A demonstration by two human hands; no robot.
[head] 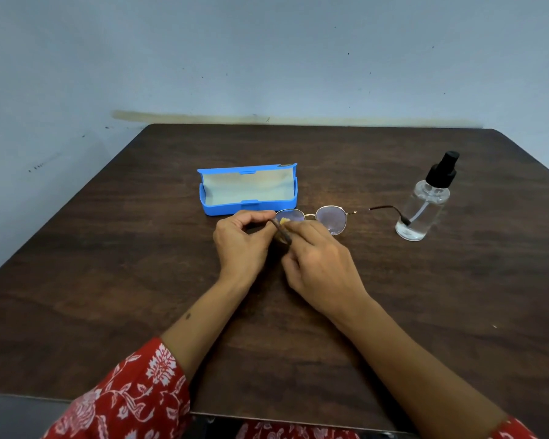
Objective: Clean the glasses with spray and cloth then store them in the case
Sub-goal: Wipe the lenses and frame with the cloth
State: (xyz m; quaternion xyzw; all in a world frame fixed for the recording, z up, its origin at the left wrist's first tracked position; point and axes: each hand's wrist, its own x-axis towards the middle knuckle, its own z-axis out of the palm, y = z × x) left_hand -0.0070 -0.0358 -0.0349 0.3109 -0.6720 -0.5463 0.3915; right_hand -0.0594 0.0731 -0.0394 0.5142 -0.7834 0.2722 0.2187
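Note:
Gold-rimmed glasses [330, 218] are held just above the dark wooden table [140, 280], in front of the open blue case [248, 191]. My left hand [241, 245] pinches the frame at the left lens. My right hand [320, 264] holds a small yellow cloth [284, 221] against that lens, mostly hidden by the fingers. The left temple arm sticks out toward me between the hands; the right one reaches toward the spray bottle [425, 204]. The case holds nothing and shows its pale lining.
The clear spray bottle with a black pump top stands upright at the right of the table. A pale blue wall [267, 58] rises behind the far table edge. Red patterned sleeves show at the near edge.

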